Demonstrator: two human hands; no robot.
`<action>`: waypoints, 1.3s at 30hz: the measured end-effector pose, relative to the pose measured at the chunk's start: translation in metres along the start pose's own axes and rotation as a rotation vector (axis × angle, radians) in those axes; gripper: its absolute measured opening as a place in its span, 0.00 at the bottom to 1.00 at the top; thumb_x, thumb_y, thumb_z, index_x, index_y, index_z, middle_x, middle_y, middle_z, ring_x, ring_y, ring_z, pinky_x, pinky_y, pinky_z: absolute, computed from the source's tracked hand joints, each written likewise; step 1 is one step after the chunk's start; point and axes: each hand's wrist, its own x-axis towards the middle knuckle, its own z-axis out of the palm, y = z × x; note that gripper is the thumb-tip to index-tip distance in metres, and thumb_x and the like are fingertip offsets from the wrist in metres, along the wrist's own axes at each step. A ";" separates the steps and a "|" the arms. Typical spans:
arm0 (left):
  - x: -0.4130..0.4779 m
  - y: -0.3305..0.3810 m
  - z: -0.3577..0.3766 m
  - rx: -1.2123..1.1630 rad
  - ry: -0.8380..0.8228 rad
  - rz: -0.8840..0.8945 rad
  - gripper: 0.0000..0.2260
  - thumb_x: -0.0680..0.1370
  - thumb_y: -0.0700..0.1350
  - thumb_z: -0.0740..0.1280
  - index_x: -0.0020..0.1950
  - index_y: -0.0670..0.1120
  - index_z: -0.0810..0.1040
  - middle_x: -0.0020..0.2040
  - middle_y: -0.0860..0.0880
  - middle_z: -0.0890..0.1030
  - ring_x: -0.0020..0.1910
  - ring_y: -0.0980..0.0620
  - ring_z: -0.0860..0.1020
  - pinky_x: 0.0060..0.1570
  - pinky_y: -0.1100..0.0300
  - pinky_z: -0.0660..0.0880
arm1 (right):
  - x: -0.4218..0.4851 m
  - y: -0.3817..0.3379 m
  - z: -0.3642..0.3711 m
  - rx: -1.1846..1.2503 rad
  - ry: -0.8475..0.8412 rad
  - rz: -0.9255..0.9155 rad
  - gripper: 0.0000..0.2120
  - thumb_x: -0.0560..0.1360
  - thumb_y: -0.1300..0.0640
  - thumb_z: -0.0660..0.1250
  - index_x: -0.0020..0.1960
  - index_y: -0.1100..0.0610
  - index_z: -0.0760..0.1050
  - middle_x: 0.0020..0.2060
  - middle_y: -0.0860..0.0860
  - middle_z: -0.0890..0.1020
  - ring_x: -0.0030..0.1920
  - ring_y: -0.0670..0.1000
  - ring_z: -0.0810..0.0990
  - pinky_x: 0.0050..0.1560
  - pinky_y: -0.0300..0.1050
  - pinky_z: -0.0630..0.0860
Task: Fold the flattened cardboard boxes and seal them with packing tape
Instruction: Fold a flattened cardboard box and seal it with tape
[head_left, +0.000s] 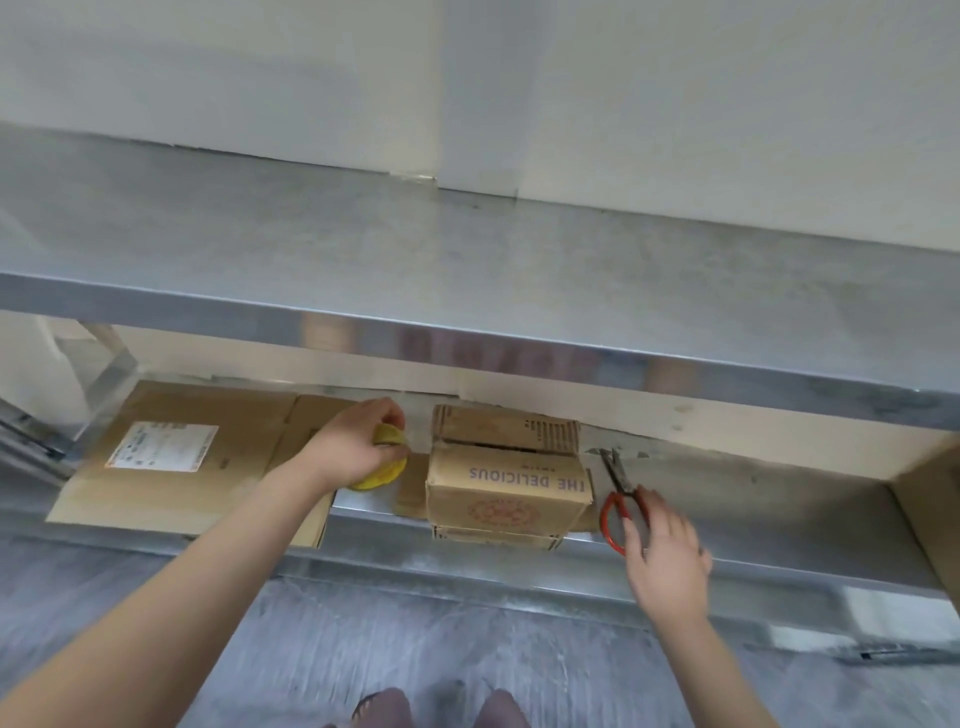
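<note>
Arms (171, 613) reach down to the low shelf (753, 519). Left hand (358, 447) fingers curl round the yellow tape roll (374, 480), ready to seal. Right hand (667, 556) has straight fingers touching the red scissors (621, 499). Box (506, 493) sits between, at the front edge.

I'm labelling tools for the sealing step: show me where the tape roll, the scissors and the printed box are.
tape roll (375, 479), head view, on its lower yellow rim.
scissors (619, 474), head view, on the metal blades just above the red handles.
printed box (506, 491), head view, on the front face just below the lettering.
</note>
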 end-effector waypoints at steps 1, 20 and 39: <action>0.000 0.000 -0.001 0.001 -0.004 0.004 0.12 0.73 0.48 0.72 0.53 0.50 0.74 0.48 0.53 0.75 0.48 0.51 0.73 0.41 0.59 0.68 | -0.006 -0.006 -0.005 0.033 0.032 -0.049 0.26 0.78 0.41 0.50 0.71 0.49 0.68 0.69 0.50 0.73 0.69 0.54 0.70 0.62 0.57 0.67; 0.013 -0.027 -0.015 0.120 -0.152 0.146 0.12 0.73 0.48 0.70 0.51 0.55 0.70 0.52 0.57 0.73 0.50 0.51 0.74 0.46 0.57 0.70 | -0.002 -0.115 -0.002 0.226 -0.089 -0.183 0.24 0.80 0.47 0.61 0.75 0.50 0.65 0.77 0.47 0.59 0.76 0.50 0.58 0.70 0.37 0.53; -0.019 -0.051 -0.067 -0.051 -0.179 0.219 0.14 0.70 0.51 0.62 0.55 0.53 0.72 0.53 0.55 0.73 0.52 0.54 0.71 0.46 0.68 0.66 | -0.024 -0.151 -0.010 -0.248 0.170 -0.304 0.26 0.81 0.42 0.47 0.67 0.50 0.75 0.68 0.55 0.75 0.72 0.61 0.66 0.67 0.64 0.65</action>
